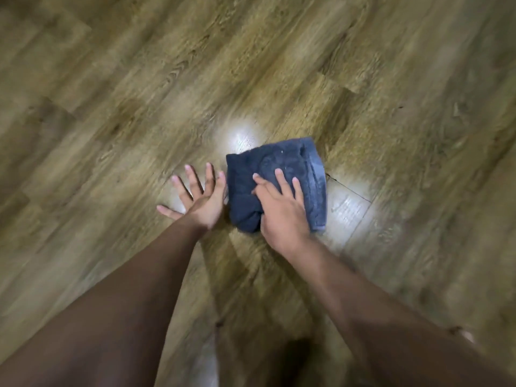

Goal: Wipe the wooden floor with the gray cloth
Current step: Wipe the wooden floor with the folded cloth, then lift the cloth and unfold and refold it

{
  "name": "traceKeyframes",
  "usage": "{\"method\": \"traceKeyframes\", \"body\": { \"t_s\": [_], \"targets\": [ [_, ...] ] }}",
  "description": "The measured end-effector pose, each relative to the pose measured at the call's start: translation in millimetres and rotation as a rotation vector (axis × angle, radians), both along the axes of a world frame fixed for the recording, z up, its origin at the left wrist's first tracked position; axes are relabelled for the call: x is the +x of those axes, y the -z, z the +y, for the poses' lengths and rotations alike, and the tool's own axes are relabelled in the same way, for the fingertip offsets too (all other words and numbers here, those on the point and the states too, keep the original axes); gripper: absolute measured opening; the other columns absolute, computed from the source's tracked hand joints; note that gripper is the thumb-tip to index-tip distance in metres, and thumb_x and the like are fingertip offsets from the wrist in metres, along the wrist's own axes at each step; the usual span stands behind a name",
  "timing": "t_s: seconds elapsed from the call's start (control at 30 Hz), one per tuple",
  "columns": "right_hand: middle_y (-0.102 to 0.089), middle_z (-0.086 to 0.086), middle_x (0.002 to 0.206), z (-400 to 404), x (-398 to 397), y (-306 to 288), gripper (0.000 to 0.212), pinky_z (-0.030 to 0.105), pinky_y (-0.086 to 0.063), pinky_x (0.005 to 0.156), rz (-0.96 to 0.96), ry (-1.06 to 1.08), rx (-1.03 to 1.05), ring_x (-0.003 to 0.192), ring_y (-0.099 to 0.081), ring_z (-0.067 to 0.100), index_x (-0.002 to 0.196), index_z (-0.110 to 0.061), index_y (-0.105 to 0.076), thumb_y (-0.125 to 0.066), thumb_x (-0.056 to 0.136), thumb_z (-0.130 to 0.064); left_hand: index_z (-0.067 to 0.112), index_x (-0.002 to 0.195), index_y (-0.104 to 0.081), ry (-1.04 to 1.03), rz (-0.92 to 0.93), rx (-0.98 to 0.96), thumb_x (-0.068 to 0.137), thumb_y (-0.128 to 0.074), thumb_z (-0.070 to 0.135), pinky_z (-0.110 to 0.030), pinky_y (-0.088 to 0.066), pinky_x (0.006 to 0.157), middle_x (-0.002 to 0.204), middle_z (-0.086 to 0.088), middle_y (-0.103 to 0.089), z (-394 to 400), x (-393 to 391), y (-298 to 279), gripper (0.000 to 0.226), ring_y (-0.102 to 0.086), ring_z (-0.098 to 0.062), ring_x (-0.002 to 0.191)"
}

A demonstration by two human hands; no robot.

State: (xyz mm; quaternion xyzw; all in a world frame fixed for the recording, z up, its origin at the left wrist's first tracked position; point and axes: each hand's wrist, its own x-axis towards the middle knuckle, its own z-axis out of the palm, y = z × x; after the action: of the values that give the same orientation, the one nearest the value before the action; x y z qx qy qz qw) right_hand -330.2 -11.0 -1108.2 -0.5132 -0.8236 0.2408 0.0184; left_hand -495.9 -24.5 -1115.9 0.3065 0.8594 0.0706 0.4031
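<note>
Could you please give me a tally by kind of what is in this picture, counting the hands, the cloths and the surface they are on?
Hands: 2, the left hand spread flat on the floor, the right hand pressing on the cloth.
Cloths: 1, the gray cloth.
Floors: 1, the wooden floor.
Total: 4.

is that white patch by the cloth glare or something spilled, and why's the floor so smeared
Head view: the white patch beside the gray cloth looks like lamp glare on glossy wooden floor, with another sheen at right; motion blur streaks the planks, edges worst; forearms cast shadows toward the camera.
</note>
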Motion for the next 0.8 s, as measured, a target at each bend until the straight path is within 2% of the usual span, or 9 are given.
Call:
{"method": "traceKeyframes", "body": {
  "t_s": [0.1,0.17,0.23,0.33,0.4,0.5,0.6,0.7,0.8],
  "targets": [
    [-0.024,-0.017,0.162,-42,20,-18,0.051,0.047,-0.001,0.124,-0.043,-0.041,-0.119,0.154,-0.003,0.023,0.136,-0.026,-0.046,-0.051,0.090,-0.005,0.078,0.135,-0.010,-0.012,-0.094,0.028,0.059,-0.003,0.102,-0.077,0.012,0.108,0.166,0.025,0.001,-3,-2,-17,0.080,0.008,-0.015,0.155],
    [-0.036,-0.011,0.156,-52,32,-27,0.053,0.047,-0.012,0.122,-0.039,-0.065,-0.220,0.152,-0.015,0.023,0.140,-0.026,-0.043,-0.048,0.091,-0.006,0.055,0.153,-0.011,-0.003,-0.110,0.000,0.068,-0.006,0.098,-0.066,0.015,0.116,0.168,0.015,0.003,7,-7,-33,0.096,0.010,-0.019,0.155],
    [-0.054,-0.003,0.137,-48,42,-48,0.044,0.045,-0.030,0.113,0.088,0.011,-0.433,0.137,-0.040,0.026,0.129,-0.027,-0.050,-0.045,0.090,-0.007,0.036,0.154,-0.037,-0.116,-0.237,-0.023,0.068,-0.003,0.100,-0.052,-0.001,0.122,0.161,0.007,-0.028,20,-5,-64,0.113,-0.020,-0.018,0.150],
    [-0.062,0.005,0.112,-30,48,-103,0.040,0.026,-0.044,0.090,0.456,0.338,-0.821,0.110,-0.057,0.022,0.121,-0.017,-0.056,-0.042,0.090,0.004,0.022,0.134,-0.062,-0.101,-0.491,-0.003,0.094,-0.001,0.074,-0.045,-0.021,0.113,0.133,0.008,-0.055,17,19,-124,0.090,-0.045,-0.012,0.129],
    [-0.067,0.005,0.102,-17,55,-156,0.046,0.028,-0.050,0.077,0.598,0.501,-0.922,0.096,-0.062,0.023,0.112,-0.020,-0.061,-0.040,0.085,0.012,0.021,0.124,-0.070,-0.090,-0.559,0.070,0.099,-0.008,0.069,-0.040,-0.033,0.102,0.126,0.012,-0.064,7,38,-167,0.083,-0.053,-0.009,0.122],
    [-0.066,0.006,0.086,-1,65,-241,0.047,0.023,-0.051,0.057,0.763,0.638,-1.044,0.073,-0.062,0.021,0.109,-0.020,-0.062,-0.040,0.083,0.013,0.008,0.113,-0.071,-0.072,-0.488,0.266,0.110,-0.029,0.036,-0.010,-0.039,0.079,0.107,0.008,-0.068,5,51,-245,0.051,-0.058,0.001,0.098],
    [-0.059,0.015,0.090,19,78,-350,0.040,0.033,-0.049,0.072,0.849,0.698,-1.133,0.080,-0.057,0.029,0.109,-0.009,-0.060,-0.049,0.072,-0.005,0.008,0.086,-0.066,0.007,-0.494,0.370,0.089,-0.047,0.007,-0.004,-0.040,0.072,0.106,-0.002,-0.062,24,44,-364,0.019,-0.055,-0.009,0.098],
    [-0.059,0.016,0.090,51,88,-470,0.029,0.041,-0.049,0.081,0.890,0.739,-1.179,0.080,-0.060,0.031,0.097,-0.012,-0.060,-0.047,0.071,-0.016,0.014,0.084,-0.061,0.211,-0.514,0.360,0.060,-0.047,0.008,-0.023,-0.042,0.067,0.096,-0.007,-0.061,49,32,-496,0.029,-0.053,-0.014,0.086],
    [-0.064,0.017,0.090,86,95,-610,0.036,0.045,-0.048,0.091,0.883,0.692,-1.194,0.080,-0.062,0.032,0.095,-0.010,-0.063,-0.053,0.063,-0.025,0.022,0.089,-0.057,0.453,-0.442,0.355,0.065,-0.067,0.018,-0.024,-0.044,0.067,0.086,0.005,-0.060,80,35,-648,0.027,-0.054,-0.008,0.078]
  ]
}}
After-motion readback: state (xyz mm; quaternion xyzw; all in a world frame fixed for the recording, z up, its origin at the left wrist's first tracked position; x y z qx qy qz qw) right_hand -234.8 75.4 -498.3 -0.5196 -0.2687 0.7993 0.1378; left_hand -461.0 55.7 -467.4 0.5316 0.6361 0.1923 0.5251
